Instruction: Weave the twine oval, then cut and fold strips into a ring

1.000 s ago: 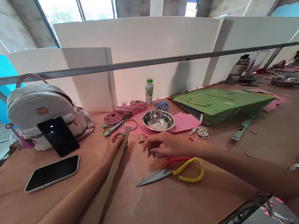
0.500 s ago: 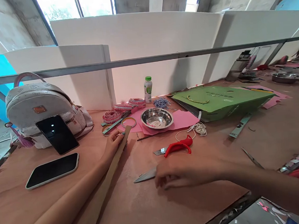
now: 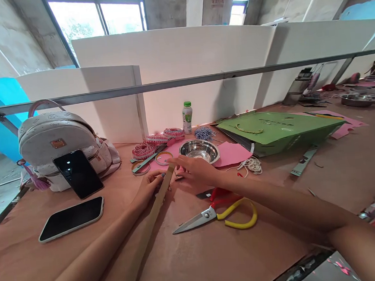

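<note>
A long, flat brown strip [image 3: 146,241] runs from the bottom edge up to my hands, slanting along my left forearm. My left hand [image 3: 149,187] is closed around the strip near its far end. My right hand [image 3: 194,171] meets that same end, thumb and index finger bent at its tip; part of the grip is hidden. Below my right forearm lie yellow-handled scissors [image 3: 209,216], blades pointing left. Red-handled scissors [image 3: 220,195] lie just behind them, partly covered by the forearm. A steel bowl [image 3: 197,145] stands on pink paper [image 3: 237,154] beyond my hands.
To the left are a pale backpack [image 3: 52,134], a phone [image 3: 79,175] leaning on it and another phone [image 3: 71,220] lying flat. Patterned trim rolls [image 3: 143,151], a bottle [image 3: 187,118], white cord [image 3: 252,165] and a green bag [image 3: 280,129] sit farther back.
My right hand has left the yellow-handled scissors on the table and moved up and left to the strip's end. My left hand still holds the strip. The view has tilted slightly upward.
</note>
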The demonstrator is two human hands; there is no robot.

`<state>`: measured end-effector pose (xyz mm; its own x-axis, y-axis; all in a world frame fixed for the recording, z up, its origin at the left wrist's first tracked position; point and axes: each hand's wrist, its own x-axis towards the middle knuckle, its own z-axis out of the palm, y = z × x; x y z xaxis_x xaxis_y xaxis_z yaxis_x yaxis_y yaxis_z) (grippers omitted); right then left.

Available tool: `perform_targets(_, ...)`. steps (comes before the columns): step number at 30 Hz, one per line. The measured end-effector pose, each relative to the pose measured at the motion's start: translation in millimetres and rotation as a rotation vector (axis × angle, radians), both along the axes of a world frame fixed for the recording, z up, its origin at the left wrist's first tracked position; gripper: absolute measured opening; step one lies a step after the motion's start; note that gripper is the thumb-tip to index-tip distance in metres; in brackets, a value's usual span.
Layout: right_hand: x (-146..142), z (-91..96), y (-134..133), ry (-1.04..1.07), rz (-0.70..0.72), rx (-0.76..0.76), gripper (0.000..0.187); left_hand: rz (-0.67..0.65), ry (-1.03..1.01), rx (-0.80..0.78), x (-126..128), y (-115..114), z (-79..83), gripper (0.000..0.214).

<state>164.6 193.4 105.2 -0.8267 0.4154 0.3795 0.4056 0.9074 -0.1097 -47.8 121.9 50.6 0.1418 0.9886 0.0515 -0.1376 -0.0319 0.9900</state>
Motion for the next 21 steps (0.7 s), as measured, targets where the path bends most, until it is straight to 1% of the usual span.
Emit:
perform_targets(3,0,4.8,5,-0.087,0.006,0.193,0.032,-0.054,0.006,0.018,2,-2,1.8,0.045)
perform_targets(5,3,8.7,4,-0.119,-0.009,0.24,0.019,-0.088,0.021,0.031,4,-3,2.6,0.044)
perform_targets(7,9,13.2,2,-0.129,-0.044,0.231,0.013,-0.123,0.042,0.043,6,-5,3.6,0.043)
perform_targets(11,30,21.1,-10,-0.128,-0.147,0.185,0.008,-0.184,0.07,0.077,9,-10,7.1,0.043)
perform_targets(15,47,23.6,-32,-0.183,-0.258,0.114,0.013,-0.203,0.078,0.126,9,-11,9.3,0.04)
perform_targets(16,50,23.4,-38,-0.207,-0.297,0.098,0.015,-0.2,0.072,0.141,10,-11,8.9,0.045)
perform_targets(19,55,20.9,-52,-0.266,-0.395,0.065,0.02,-0.19,0.028,0.185,15,-11,6.1,0.071)
perform_targets(21,59,17.8,-57,-0.274,-0.42,0.034,0.021,-0.191,-0.029,0.193,20,-13,4.1,0.076)
